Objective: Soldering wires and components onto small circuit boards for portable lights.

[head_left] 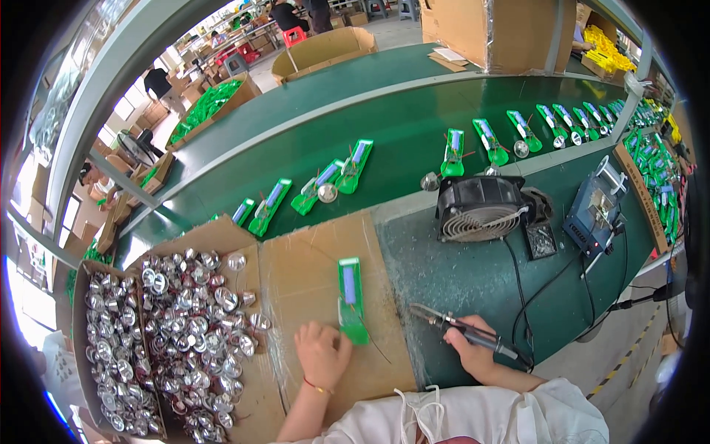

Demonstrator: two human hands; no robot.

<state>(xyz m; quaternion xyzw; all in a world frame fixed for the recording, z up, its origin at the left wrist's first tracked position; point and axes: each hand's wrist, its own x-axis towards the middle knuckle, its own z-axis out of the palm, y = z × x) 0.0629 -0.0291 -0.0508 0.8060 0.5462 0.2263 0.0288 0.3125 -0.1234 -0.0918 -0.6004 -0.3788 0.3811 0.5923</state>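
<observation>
Nearest, left hand (322, 355) pins the green board (352, 300) flat on cardboard (310, 281) mid-table, fingers on its near end. Right hand (473, 348) grips a soldering iron (462, 333). Board looks light, stiff, fragile; best held by edges.

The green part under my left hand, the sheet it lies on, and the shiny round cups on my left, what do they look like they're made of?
The flat green rectangular part looks like glossy moulded plastic, evenly bright. The brown sheet looks like matte corrugated cardboard, with creased, torn edges. The silvery round reflector cups show mirror glints, so polished metal or chrome-coated plastic; the view cannot settle which.
</observation>
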